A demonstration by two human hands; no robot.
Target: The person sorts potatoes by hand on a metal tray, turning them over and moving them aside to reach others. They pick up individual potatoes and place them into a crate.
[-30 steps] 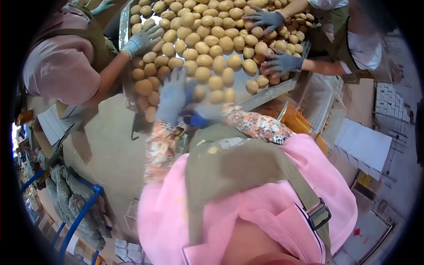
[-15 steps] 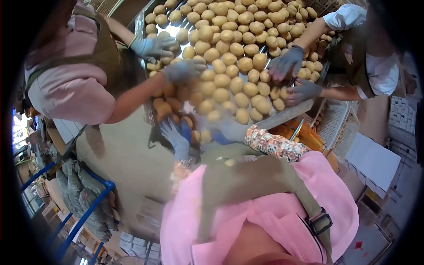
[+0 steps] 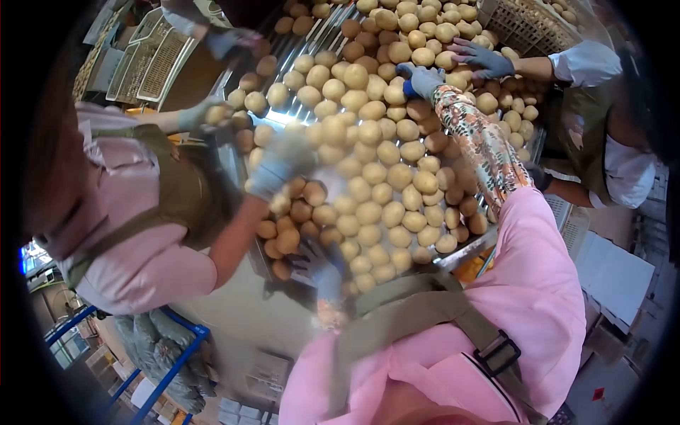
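Observation:
Many round tan potatoes (image 3: 399,175) cover a shiny metal table (image 3: 273,117) in front of me. My right hand (image 3: 425,81), in a grey-blue glove and patterned sleeve, stretches far across to the potatoes at the back. Its fingers are extended over them, with no potato visibly gripped. Close to the near left edge, my left hand (image 3: 320,268), gloved the same way, has its fingers spread beside several potatoes. It is slightly blurred and holds nothing that I can see.
A co-worker at left has one blurred gloved hand (image 3: 282,164) over the potatoes and another (image 3: 202,113) at the edge. A co-worker's hand (image 3: 484,58) rests at right. Crates (image 3: 525,27) stand behind; a blue rail (image 3: 170,374) is lower left.
My right hand has gone from the near edge to the far potatoes. My left hand stays near the front edge. The view has shifted, and the co-workers' hands have moved.

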